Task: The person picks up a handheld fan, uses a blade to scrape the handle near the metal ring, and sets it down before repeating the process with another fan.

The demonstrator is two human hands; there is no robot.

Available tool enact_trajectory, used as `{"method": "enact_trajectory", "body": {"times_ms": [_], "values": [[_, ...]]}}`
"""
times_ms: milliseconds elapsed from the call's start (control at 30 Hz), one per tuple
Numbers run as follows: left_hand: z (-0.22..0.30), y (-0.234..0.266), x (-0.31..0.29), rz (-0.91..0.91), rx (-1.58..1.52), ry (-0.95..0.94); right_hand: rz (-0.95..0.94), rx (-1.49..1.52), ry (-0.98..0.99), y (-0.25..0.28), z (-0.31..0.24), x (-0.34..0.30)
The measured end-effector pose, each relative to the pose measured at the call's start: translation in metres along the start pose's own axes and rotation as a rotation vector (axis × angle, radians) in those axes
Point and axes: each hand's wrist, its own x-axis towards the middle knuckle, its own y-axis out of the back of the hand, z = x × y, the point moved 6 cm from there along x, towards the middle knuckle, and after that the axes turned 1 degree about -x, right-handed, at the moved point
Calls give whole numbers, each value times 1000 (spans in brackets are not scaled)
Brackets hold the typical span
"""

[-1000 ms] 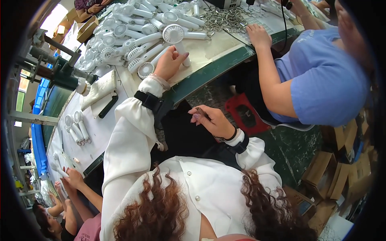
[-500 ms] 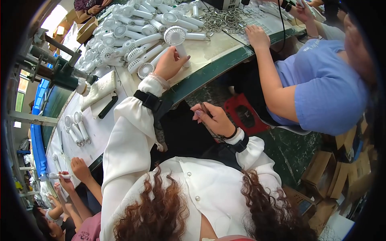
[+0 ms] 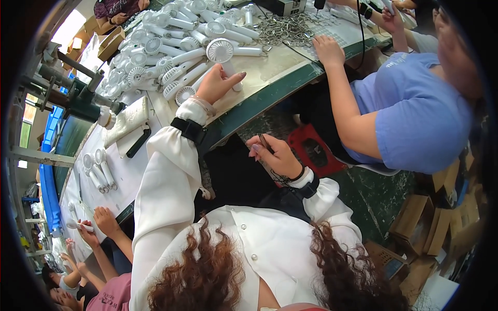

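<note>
At the near edge of the table, my left hand [image 3: 214, 85] has its fingers closed around the handle of a white handheld fan [image 3: 220, 51]. The fan stands roughly upright, its round grille at the top. Just behind it lies a large pile of similar white fans [image 3: 155, 46]. Lower and to the right, over my lap, my right hand [image 3: 277, 155] grips a slim dark tool [image 3: 265, 141]. Its exact kind is too small to make out. This hand is apart from the fan and the table.
A heap of metal clips [image 3: 288, 28] lies beyond the pile. Left stand a green press-like machine [image 3: 83, 96], a white pad [image 3: 127, 122] and several fans [image 3: 101, 168]. A person in blue [image 3: 415, 114] sits at right, near a red stool [image 3: 314, 150] and cardboard boxes [image 3: 412, 223].
The view has shifted slightly, so the table things sit a little differently. My left hand keeps the fan and my right hand the dark tool. At lower left, another person's hands have moved a bit.
</note>
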Motion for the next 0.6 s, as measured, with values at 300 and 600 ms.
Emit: {"method": "enact_trajectory", "body": {"times_ms": [300, 600], "values": [[-11, 1, 2, 64, -156, -32, 8, 13, -22, -1, 1, 0], [30, 8, -28, 1, -504, -109, 364, 362, -29, 23, -13, 65]]}}
